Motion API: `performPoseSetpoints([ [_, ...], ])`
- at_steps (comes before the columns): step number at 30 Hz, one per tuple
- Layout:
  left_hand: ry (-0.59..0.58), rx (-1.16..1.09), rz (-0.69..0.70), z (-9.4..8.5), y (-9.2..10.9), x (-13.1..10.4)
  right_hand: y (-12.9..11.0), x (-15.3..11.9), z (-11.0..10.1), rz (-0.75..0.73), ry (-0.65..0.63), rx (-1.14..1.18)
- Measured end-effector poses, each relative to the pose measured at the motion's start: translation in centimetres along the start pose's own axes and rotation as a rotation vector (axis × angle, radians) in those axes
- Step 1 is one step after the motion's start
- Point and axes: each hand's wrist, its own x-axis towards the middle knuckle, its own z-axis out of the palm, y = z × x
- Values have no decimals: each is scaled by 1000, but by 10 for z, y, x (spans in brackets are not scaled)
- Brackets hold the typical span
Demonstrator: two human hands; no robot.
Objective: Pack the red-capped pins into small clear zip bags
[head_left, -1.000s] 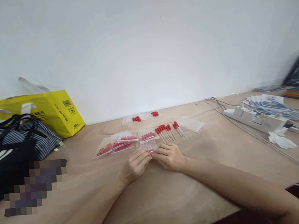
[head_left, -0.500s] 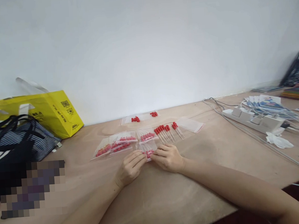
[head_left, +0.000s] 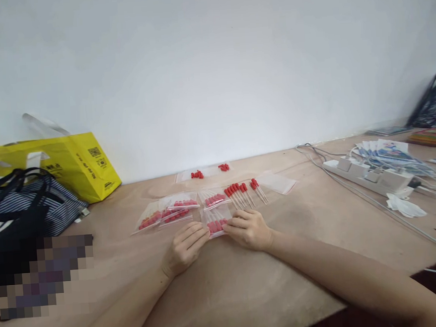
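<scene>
A small clear zip bag [head_left: 216,226] with several red-topped droppers in it lies on the table between my hands. My left hand [head_left: 187,245] pinches its lower left corner, and my right hand [head_left: 249,230] pinches its right edge. Just behind it is another filled bag [head_left: 215,198]. More filled bags [head_left: 174,212] overlap to the left. Loose red-topped droppers [head_left: 238,192] lie in a row behind my right hand, beside a flat clear bag [head_left: 279,183] with nothing visible in it.
Loose red caps [head_left: 197,175] rest on clear plastic near the wall. A yellow bag [head_left: 99,167] and striped bag [head_left: 66,204] stand left. A white power strip [head_left: 368,175], cables, crumpled tissue [head_left: 405,205] and printed packets [head_left: 392,149] lie right.
My left hand has moved slightly left, and the fingers are farther apart from my right hand's. More of the bag and its red tops now shows between them.
</scene>
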Motion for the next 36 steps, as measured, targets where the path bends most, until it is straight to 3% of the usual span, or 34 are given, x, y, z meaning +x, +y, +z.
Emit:
performPoseSetpoints([
  [7, -39, -50, -83, -4, -3, -3, 9, -10, -3, 40, -88, 27],
  [19, -13, 16, -52, 8, -1, -1, 4, -6, 2, -16, -148, 61],
  [26, 6, -27, -82, -2, -3, -1, 10, -9, -1, 68, -203, 139],
  [32, -185, -59, -183, -4, 4, -4, 9, -9, -5, 140, -305, 402],
  [36, -133, -188, -268, -7, 10, -6, 29, -12, -12, 371, -347, 596],
])
